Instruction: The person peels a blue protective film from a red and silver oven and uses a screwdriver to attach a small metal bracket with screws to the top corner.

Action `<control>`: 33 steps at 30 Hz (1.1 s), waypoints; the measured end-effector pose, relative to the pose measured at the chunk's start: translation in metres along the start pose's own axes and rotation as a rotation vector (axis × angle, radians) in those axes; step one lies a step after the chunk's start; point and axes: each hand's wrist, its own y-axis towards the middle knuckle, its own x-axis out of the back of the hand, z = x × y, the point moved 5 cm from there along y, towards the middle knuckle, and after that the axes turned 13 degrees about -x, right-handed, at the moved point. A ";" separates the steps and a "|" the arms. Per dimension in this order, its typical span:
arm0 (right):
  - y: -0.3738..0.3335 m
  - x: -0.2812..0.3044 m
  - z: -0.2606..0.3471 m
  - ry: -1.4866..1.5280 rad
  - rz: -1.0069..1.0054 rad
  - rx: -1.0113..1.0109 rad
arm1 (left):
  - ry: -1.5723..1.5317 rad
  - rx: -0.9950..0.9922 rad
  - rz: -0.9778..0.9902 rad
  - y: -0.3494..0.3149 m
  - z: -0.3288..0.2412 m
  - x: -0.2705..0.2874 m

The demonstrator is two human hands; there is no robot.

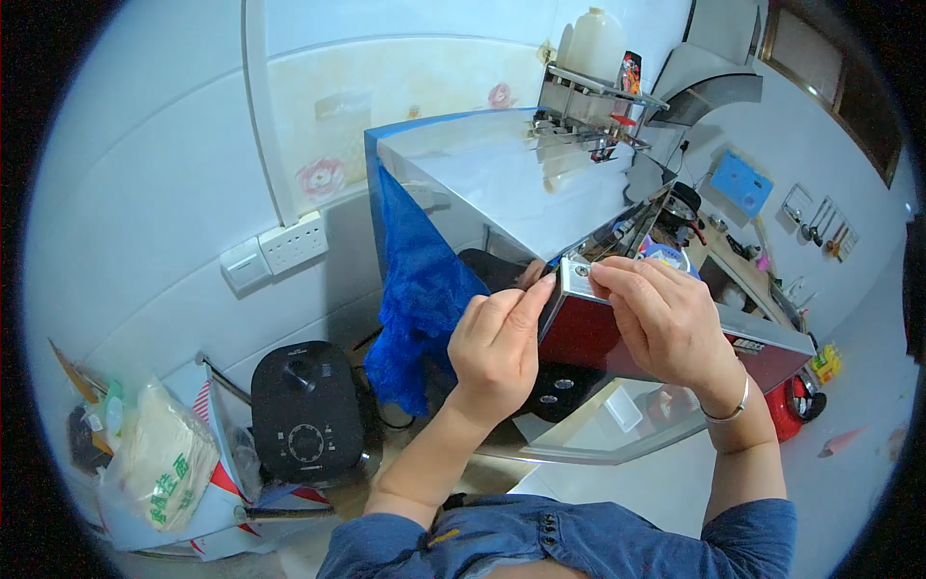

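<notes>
Both my hands are at the near corner of a shiny metal-sided appliance (pixel 482 159) with a dark red front panel (pixel 588 338). My left hand (pixel 494 347) is closed in a pinch at the corner's left edge; whatever lies between its fingertips is too small to name. On the silver end piece (pixel 573 279) of the panel, which has a small round fitting, rest the bent fingers of my right hand (pixel 661 314). Its thumb and fingertips are drawn together, and anything in them is hidden. Crumpled blue film (pixel 415 289) hangs from the appliance's left side.
At the left, a black appliance with a dial (pixel 307 415) stands near a plastic bag of pale noodles (pixel 169 458). A wall socket strip (pixel 294 243) is above. A metal rack (pixel 603 87) bears a white jug (pixel 593 43). Utensils (pixel 825 224) hang at the far right.
</notes>
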 end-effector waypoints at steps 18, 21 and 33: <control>0.000 -0.008 -0.005 0.032 -0.066 -0.013 | 0.155 0.093 0.216 0.002 -0.014 -0.005; -0.001 -0.009 -0.002 -0.007 -0.080 -0.018 | 0.133 0.111 0.203 0.002 -0.011 -0.006; -0.005 -0.008 0.009 -0.148 -0.132 -0.054 | -0.098 0.124 -0.049 -0.008 0.002 -0.004</control>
